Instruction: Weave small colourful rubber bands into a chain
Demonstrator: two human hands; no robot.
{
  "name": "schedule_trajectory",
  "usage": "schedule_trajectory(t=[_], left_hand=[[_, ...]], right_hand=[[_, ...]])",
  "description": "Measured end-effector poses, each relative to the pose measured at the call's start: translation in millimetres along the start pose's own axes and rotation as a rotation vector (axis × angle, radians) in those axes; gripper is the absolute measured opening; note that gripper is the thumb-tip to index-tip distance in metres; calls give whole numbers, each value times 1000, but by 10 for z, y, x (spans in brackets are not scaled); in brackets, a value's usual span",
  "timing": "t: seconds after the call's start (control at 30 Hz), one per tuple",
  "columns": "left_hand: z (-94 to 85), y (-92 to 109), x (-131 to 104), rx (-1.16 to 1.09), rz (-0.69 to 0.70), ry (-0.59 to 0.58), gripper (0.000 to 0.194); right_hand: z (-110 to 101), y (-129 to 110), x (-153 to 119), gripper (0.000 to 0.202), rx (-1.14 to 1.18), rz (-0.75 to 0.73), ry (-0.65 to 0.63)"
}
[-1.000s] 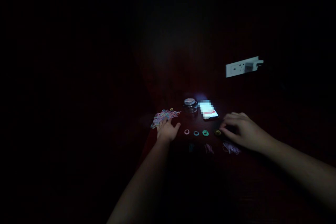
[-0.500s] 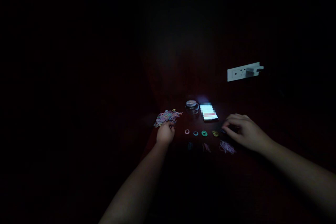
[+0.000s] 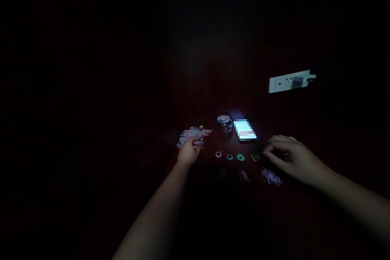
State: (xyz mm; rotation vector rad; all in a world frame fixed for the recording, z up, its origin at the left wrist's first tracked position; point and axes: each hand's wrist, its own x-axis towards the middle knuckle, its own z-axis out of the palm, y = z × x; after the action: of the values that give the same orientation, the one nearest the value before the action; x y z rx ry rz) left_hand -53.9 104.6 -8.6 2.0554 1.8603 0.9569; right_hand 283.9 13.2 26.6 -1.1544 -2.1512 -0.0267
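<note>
My left hand (image 3: 189, 152) reaches to the edge of a heap of mixed coloured small rubber bands (image 3: 191, 134), its fingers bent together at the near side. What is between those fingertips is too dim to tell. On the right, my right hand (image 3: 289, 156) hovers low over the table with thumb and forefinger pinched; any thing in the pinch is hidden. Left of it runs a row of band groups: pink (image 3: 218, 154), blue (image 3: 229, 157), green (image 3: 240, 157) and yellow (image 3: 255, 157). Nearer lie a purple pile (image 3: 271, 176), a smaller pinkish pile (image 3: 244, 176) and a dark teal one (image 3: 223, 173).
Behind the row stands a clear jar (image 3: 224, 124) with a pale lid. Beside it lies a lit phone (image 3: 245, 130), its screen blurred out. A wall socket (image 3: 289, 81) with a plug is at the back right. Most surroundings are dark.
The view has shifted slightly, so the row, phone and socket appear farther right. My left thumb shows more clearly against the heap. My right hand stays pinched near the yellow bands.
</note>
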Motion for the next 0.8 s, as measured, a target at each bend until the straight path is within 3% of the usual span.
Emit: schedule_trajectory(t=[0.37, 0.5, 0.8], left_hand=[[77, -58, 61, 12, 13, 24, 45], [73, -30, 55, -14, -4, -24, 38], [39, 59, 40, -118, 3, 26, 22]], right_hand=[[-11, -33, -21, 24, 58, 59, -30], [-6, -66, -38, 22, 95, 65, -32], [-38, -177, -30, 23, 124, 46, -61]])
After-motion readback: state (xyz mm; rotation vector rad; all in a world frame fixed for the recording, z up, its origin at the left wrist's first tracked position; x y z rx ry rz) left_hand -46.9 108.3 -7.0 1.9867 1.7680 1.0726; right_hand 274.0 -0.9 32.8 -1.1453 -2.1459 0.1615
